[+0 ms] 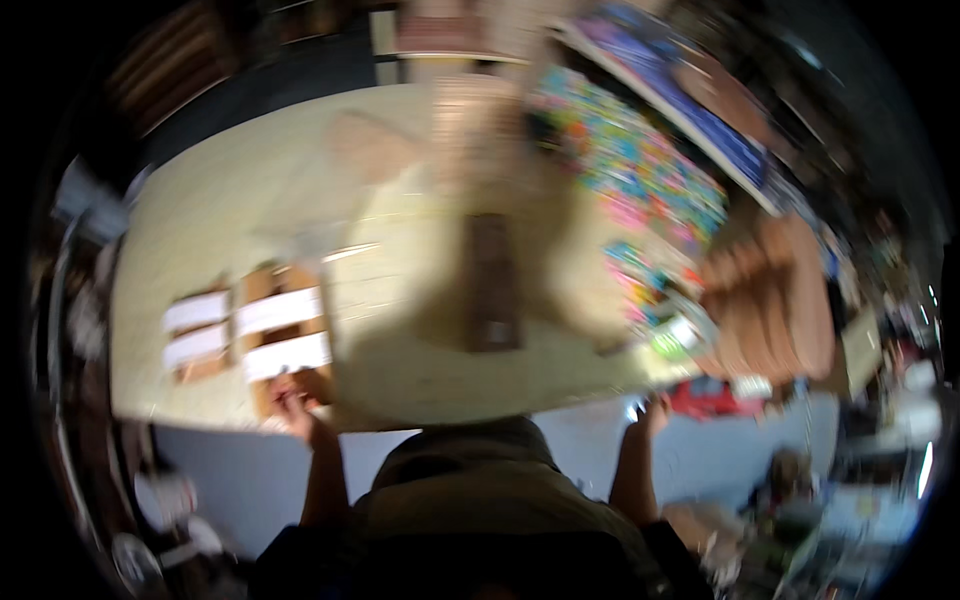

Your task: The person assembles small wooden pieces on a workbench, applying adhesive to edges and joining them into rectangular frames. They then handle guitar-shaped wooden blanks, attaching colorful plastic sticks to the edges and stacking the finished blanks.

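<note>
Clothing (470, 500) on the person's body lies nearest the camera, on the near side of a dark brown strip (492, 285). Pale tabletop (200, 230) spreads all round that strip. Beyond it and to its right runs a multicoloured patch (640, 150), too blurred to tell whether it is one sheet or many bits. Well to the right of the strip stands a stack of tan slabs (770, 295). Left of the strip lies the larger brown piece (287, 355), crossed by two white bands; farther left of the strip is the smaller brown piece (196, 346), banded likewise. A green-and-white tub (678, 336) sits right of the strip, just beside the slabs.

The step in hand looks like handling the larger brown piece; the next move seems to call for a sure hold on its near end, without disturbing the bands. That piece reaches forward from the left hand (293, 400), which is to the near left of the strip, at the piece's near end, fingers bunched; whether they grip or merely touch, I cannot tell. The right hand (652, 412), to the strip's near right, is well apart from the piece; blur hides how far it is open and whether it holds anything.
</note>
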Tool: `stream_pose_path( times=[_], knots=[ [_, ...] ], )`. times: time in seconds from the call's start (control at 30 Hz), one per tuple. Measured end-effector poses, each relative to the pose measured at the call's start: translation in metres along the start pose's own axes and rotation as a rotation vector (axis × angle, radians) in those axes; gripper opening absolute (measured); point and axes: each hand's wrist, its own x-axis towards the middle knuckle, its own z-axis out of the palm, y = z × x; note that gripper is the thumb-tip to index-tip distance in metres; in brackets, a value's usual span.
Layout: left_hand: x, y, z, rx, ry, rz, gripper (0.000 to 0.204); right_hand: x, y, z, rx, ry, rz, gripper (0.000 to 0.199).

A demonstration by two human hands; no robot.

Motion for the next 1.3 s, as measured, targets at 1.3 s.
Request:
stream_pose_path(
  times=[1.3],
  knots=[
    [-0.426, 0.133, 0.446, 0.061, -1.743, 0.659, 0.081, 0.196, -0.205, -0.123, 0.226, 0.163, -0.390, 0.019]
  ],
)
